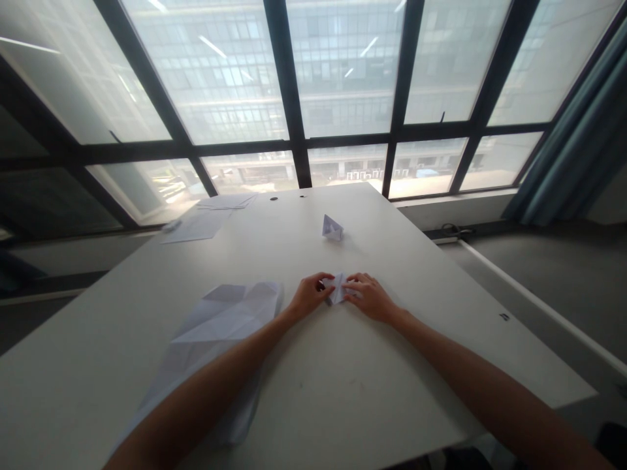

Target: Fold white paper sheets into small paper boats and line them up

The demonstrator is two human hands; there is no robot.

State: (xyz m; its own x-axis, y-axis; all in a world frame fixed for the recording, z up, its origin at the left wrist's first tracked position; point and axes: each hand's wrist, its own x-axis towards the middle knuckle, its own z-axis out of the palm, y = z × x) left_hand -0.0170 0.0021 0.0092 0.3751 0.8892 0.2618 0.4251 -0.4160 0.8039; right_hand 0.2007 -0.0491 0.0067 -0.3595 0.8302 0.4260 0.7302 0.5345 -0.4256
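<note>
Small folded paper: We have this white piece (339, 289) on or just above the table (353, 391), between our two hands, near the middle of the view; its folds are too small to count.
Left hand: Ours (313, 292) pinches the paper's left side with thumb and fingertips.
Right hand: Ours (371, 297) pinches the right side the same way; the two hands stand slightly apart, joined only by the paper.
Folding: We judge this to be careful shaping of creases, so we do best to match edges first, press each fold from its middle outward, and keep both sides under equal, light tension.
Risk: Thin paper like this could tear or skew if we pull one side harder; bracing our wrists near the tabletop should steady us.
Folded paper shape: Beyond our hands stands a pointed white piece (332, 228), apart from them; we cannot tell whether it is hollow.
Containers: We see no box, cup or tray.
Creased sheet: Beside and partly under our left forearm we have a large white sheet (235, 313), its fold lines plain.
Far sheets: More flat white paper (198, 225) lies at the table's far left.
</note>
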